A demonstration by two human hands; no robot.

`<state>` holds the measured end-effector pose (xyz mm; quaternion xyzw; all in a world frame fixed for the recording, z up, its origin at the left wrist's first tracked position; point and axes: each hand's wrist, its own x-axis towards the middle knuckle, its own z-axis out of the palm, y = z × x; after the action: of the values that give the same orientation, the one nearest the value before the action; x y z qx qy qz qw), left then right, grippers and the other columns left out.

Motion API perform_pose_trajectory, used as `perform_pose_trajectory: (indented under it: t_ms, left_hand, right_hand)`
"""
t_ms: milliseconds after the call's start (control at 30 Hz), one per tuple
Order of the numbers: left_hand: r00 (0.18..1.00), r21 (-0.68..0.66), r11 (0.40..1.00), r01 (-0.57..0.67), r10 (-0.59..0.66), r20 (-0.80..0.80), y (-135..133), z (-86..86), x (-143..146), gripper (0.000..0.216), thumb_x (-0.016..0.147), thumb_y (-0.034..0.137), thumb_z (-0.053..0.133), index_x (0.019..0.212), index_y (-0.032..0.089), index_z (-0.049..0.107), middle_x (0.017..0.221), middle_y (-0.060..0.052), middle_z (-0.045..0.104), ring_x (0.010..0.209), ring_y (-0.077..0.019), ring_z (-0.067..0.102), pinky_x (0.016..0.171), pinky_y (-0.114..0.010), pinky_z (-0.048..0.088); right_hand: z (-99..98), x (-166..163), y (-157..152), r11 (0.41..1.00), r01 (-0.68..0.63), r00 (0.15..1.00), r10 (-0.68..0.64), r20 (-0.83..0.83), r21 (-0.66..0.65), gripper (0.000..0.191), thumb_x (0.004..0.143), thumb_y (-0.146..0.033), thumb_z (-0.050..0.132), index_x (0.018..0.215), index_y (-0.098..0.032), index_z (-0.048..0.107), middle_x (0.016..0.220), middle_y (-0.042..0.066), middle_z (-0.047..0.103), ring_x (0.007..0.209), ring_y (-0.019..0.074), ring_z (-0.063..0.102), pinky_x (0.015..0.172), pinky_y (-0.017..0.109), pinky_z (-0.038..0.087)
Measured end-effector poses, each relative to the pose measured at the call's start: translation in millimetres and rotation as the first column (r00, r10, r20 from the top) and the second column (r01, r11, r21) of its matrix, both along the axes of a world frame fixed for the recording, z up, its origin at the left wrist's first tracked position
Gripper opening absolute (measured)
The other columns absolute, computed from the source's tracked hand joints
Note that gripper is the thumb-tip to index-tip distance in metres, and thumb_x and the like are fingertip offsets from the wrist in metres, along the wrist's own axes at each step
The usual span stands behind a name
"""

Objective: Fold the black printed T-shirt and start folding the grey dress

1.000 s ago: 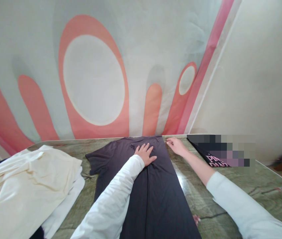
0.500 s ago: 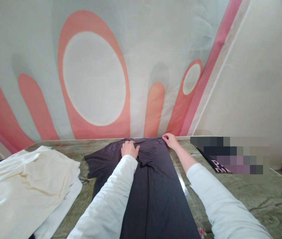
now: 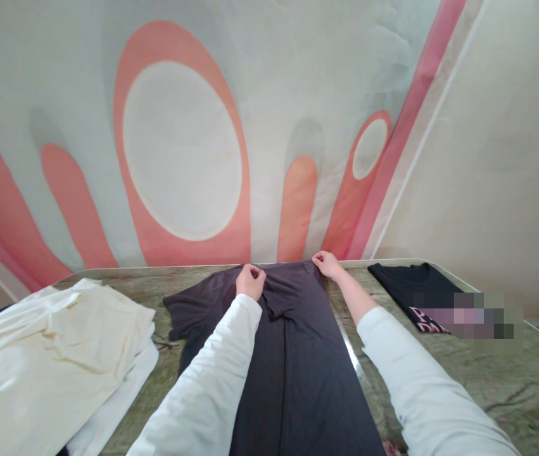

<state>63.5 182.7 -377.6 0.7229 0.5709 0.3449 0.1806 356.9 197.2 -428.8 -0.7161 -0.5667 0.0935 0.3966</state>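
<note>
A dark short-sleeved T-shirt [image 3: 307,373] lies on the table, one side folded over, with that sleeve resting across its upper middle. The other sleeve spreads out to the left. My left hand [image 3: 250,280] is closed in a pinch on the shirt's cloth near the neck at the far edge. My right hand [image 3: 327,264] pinches the shirt's far right corner at the folded shoulder. Both forearms reach forward in white sleeves, and the left one covers part of the shirt.
A heap of cream and white garments [image 3: 55,354] lies at the left of the wood-patterned table [image 3: 501,386]. A folded black shirt with pink lettering [image 3: 412,285] rests at the right, partly blurred. Behind the table's far edge stands a patterned wall [image 3: 264,126].
My left hand has gone from lying flat on the shirt to pinching its cloth near the far edge. My right hand stays at the right corner. The view has shifted slightly.
</note>
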Motion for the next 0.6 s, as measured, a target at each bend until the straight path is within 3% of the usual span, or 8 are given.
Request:
perform_pose_trajectory:
  t_ms: [367, 600]
  left_hand:
    - [0.995, 0.081, 0.995, 0.052, -0.045, -0.086, -1, -4.2, -6, 0.008, 0.077, 0.016, 0.053, 0.083, 0.019, 0.057, 0.086, -0.003, 0.065, 0.086, -0.0157, 0.06, 0.084, -0.025, 0.042]
    - [0.986, 0.139, 0.986, 0.096, -0.075, -0.149, -1, -7.1, -1, 0.007, 0.078, 0.018, 0.054, 0.085, 0.017, 0.056, 0.089, -0.007, 0.061, 0.089, -0.0182, 0.057, 0.085, -0.028, 0.042]
  right_hand:
    - [0.3, -5, -3, 0.993, 0.116, 0.991, -0.116, 0.069, -0.005, 0.01, 0.077, -0.019, 0.055, 0.083, -0.016, 0.062, 0.081, 0.006, 0.067, 0.074, 0.0154, 0.061, 0.071, 0.026, 0.044]
    - [6.0, -10, -13, 0.989, 0.145, 0.981, -0.147, 0.126, 0.024, 0.021, 0.082, -0.033, 0.05, 0.086, -0.016, 0.061, 0.088, 0.007, 0.066, 0.082, 0.0167, 0.06, 0.074, 0.026, 0.042]
